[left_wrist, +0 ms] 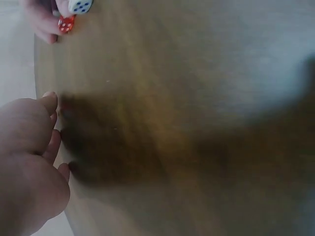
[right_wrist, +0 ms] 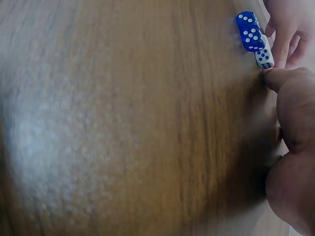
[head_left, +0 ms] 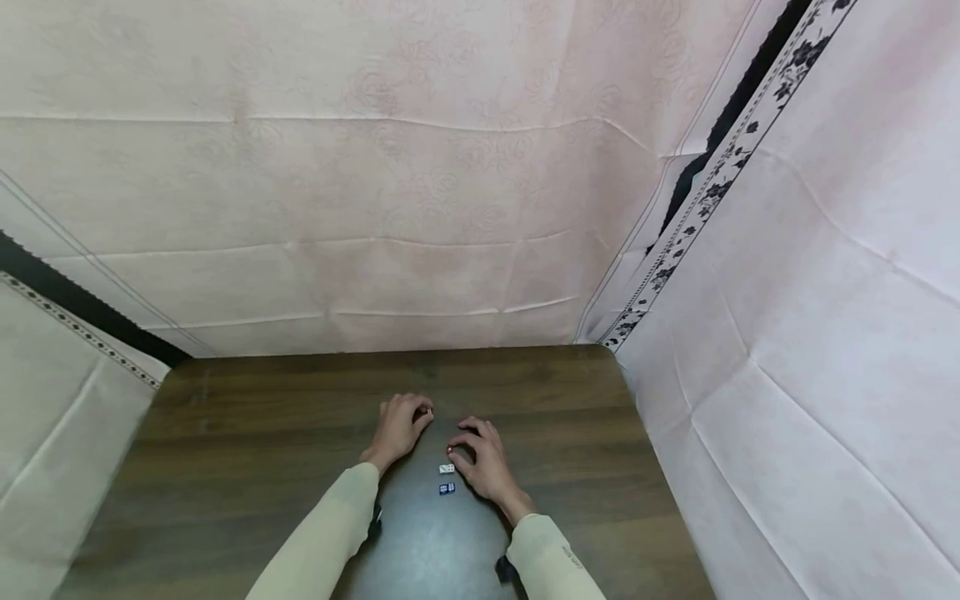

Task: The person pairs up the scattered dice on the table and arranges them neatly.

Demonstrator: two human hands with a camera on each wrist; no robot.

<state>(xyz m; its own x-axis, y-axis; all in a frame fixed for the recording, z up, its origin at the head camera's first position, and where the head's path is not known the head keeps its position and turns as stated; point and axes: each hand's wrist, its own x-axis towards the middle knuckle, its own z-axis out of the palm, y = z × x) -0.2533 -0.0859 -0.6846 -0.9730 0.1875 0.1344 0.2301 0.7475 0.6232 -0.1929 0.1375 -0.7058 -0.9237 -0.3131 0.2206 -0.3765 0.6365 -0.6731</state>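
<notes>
My right hand (head_left: 483, 462) pinches a red die (head_left: 450, 450) between thumb and finger, just beyond a white pair of dice (head_left: 447, 469). White pips show on the red die (left_wrist: 66, 23) in the left wrist view, beside a white die (left_wrist: 80, 6) with blue pips. Nearer me lies a pair of blue dice (head_left: 447, 489), side by side. My left hand (head_left: 399, 427) is farther out to the left, thumb and fingertips closed around a small reddish thing, mostly hidden. In the right wrist view the blue dice (right_wrist: 250, 32) partly cover the white one (right_wrist: 264, 58).
A wood-grain table (head_left: 247, 467) with rounded far corners lies under both hands. Pale cloth (head_left: 375, 208) hangs behind it, and another patterned cloth (head_left: 810, 333) hangs along the right side. Glare brightens the tabletop between the arms.
</notes>
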